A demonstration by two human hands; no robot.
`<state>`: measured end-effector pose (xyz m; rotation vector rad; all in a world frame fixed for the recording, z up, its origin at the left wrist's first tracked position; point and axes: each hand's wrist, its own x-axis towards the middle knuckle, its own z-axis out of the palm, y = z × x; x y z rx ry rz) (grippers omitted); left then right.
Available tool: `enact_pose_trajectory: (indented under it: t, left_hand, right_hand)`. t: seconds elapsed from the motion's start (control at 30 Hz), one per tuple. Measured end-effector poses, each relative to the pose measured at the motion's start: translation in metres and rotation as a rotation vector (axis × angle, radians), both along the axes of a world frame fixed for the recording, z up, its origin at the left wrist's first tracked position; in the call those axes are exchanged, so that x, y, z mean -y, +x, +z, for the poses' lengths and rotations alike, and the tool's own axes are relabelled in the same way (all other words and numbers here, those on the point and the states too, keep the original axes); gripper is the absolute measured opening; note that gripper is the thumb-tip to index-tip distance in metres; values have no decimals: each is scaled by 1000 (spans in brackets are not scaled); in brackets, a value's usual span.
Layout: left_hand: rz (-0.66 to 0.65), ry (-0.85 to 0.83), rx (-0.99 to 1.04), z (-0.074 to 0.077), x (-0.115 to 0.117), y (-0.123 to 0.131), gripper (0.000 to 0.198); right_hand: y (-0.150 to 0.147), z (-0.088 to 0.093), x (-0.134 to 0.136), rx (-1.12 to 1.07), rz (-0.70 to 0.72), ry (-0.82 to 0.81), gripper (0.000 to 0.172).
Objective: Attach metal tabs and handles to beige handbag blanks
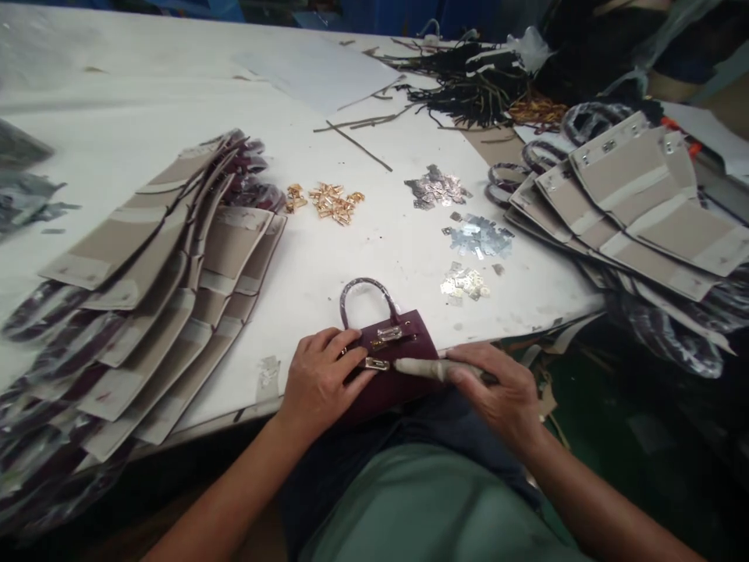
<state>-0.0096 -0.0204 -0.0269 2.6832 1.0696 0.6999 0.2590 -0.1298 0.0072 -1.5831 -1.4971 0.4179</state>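
Note:
A dark maroon bag flap (409, 332) with a wrapped loop handle (366, 287) lies at the near edge of the white table (363, 250). My left hand (319, 378) presses down on the flap's left side, fingers bent, next to a small metal clasp (386, 337). My right hand (503, 390) is closed around a tape-wrapped tool (424, 368) whose tip points left at the clasp fitting.
Fanned stacks of beige-backed bag panels lie at the left (157, 297) and right (637, 203). Piles of gold fittings (333, 201) and silver plates (480, 238) sit mid-table. Black cords (473, 82) and a white sheet (321, 70) lie at the far side.

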Motion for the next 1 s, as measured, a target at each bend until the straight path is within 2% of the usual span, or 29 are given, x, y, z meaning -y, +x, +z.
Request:
enact_pose_trajectory:
  t: [0.13,0.23,0.37,0.47,0.67,1.0]
  left_hand:
    - [-37,-70,12,-2,-4,-2,14]
    - [-23,-95,32,-3,-4,-2,14]
    - [-21,-120,72,-5,-3,-5,14]
    - [-39,-131,74,-7,-2,-9,7]
    - [-58,-124,53,-11,-2,-13,11]
    - [-57,-142,58,-10,-4,-12,11]
  right_hand:
    - [-9,-8,24,-48,11,-431,29]
    - [-31,-7,30,-131,47,-587,39]
    - [-53,-3,26,-171,87,-544,41]
    - [-60,-6,21,-132,141,-485,41]
    - [-73,-10,9,-60,187,-428,43]
    - [-88,2,5,-123,173,-517,51]
